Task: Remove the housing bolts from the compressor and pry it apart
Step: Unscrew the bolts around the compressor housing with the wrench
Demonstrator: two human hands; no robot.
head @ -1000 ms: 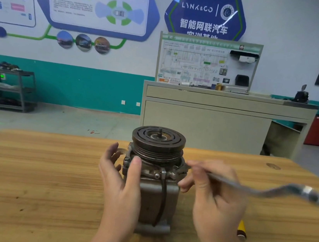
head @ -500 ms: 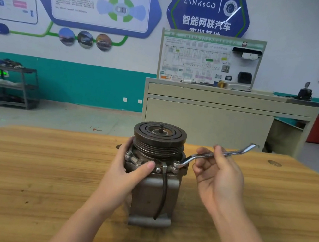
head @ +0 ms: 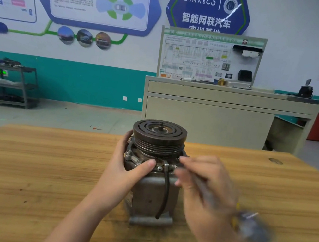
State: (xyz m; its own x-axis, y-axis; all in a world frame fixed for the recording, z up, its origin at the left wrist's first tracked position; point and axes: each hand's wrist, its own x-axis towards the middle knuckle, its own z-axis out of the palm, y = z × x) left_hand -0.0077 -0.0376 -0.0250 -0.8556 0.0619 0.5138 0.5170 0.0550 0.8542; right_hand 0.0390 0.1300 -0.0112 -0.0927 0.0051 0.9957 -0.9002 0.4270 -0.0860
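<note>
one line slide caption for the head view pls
Left hand steadies the upright compressor on the wooden table while the right hand, motion-blurred, works a wrench at its flange.

Two bare forearms in view, entering from the lower edge. No sleeves, gloves, rings or watch visible on left hand [head: 127, 172] or right hand [head: 206, 190] (right heavily motion-blurred, detail unreadable). Left thumbnail short, unpainted.

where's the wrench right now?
In the head view the wrench, motion-blurred, is gripped by the right hand just right of the compressor, its handle trailing toward the lower right over the wooden table.
</note>
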